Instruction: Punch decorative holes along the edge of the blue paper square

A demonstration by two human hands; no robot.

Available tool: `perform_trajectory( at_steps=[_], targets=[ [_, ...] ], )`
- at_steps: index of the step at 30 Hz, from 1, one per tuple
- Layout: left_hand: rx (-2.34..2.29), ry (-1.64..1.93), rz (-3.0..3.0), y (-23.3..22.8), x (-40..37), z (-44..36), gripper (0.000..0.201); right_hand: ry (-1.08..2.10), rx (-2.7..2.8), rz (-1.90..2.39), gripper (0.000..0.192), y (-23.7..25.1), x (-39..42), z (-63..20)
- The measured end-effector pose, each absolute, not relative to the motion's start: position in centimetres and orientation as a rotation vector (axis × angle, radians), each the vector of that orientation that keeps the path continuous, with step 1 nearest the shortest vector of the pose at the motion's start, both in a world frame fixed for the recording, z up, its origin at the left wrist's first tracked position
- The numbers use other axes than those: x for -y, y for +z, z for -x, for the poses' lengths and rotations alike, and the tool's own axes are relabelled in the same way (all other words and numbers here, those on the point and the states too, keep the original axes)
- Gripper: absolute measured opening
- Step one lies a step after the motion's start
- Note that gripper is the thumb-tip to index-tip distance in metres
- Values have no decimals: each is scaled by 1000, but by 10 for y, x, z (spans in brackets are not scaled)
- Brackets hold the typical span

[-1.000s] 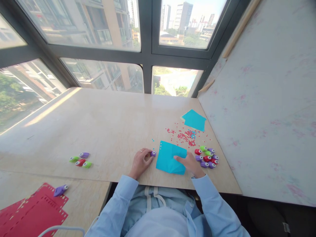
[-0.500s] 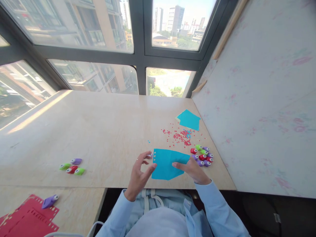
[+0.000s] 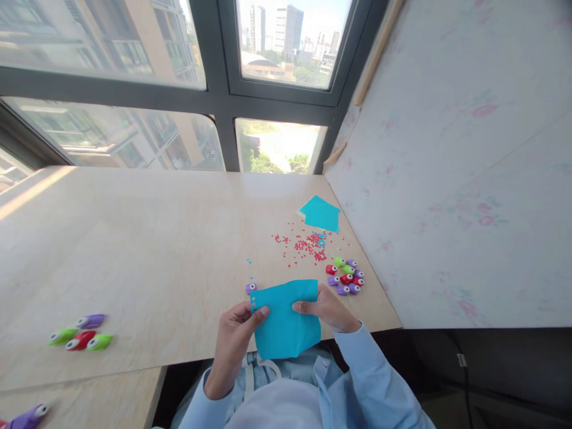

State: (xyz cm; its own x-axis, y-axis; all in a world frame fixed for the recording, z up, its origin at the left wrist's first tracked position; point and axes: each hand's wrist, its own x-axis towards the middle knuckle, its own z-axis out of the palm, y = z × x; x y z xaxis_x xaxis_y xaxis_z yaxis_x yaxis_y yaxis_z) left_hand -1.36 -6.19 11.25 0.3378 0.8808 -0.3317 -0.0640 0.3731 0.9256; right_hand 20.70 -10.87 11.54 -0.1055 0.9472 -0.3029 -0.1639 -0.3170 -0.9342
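A sheet of blue paper (image 3: 286, 325) is between my hands at the table's front edge, with a few small punched holes along its left side. My left hand (image 3: 236, 333) grips its left part, thumb on top. My right hand (image 3: 333, 308) is closed on the upper right part, thumb across the front. Just beyond the paper's upper left corner, a purple craft punch (image 3: 251, 288) sits on the table. Small blue paper bits (image 3: 249, 261) lie close to it.
Several coloured punches (image 3: 346, 277) are grouped at right, near red confetti (image 3: 308, 245) and more blue sheets (image 3: 320, 214). More punches (image 3: 81, 340) stand at left. Another purple punch (image 3: 31, 416) is at lower left. A wall (image 3: 447, 179) borders the table's right side.
My left hand has gone from open beside the paper to gripping its left part. The paper has come lower, towards my body. The purple punch now shows on the table, and the view has turned right.
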Motion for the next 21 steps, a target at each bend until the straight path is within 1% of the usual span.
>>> perform_trajectory(
  at_steps=[4, 7, 11, 14, 17, 21],
  targets=[
    [-1050, 746, -1062, 109, 62, 17, 41, 1581, 873, 1340, 42, 107, 115, -213],
    [-1163, 841, -1140, 102, 56, 27, 41, 1546, 782, 1387, 44, 101, 119, -225],
    [-1401, 986, -1328, 82, 42, 42, 37, 1442, 786, 1575, 47, 92, 118, -240],
    [-1470, 1037, -1487, 63, 32, 49, 38, 1366, 830, 1710, 43, 82, 111, -242],
    [-1439, 961, -1766, 50, 26, 52, 40, 1394, 854, 1711, 42, 71, 99, -237],
    [-1377, 811, -2059, 44, 23, 54, 35, 1401, 900, 1720, 46, 63, 80, -227]
  ],
)
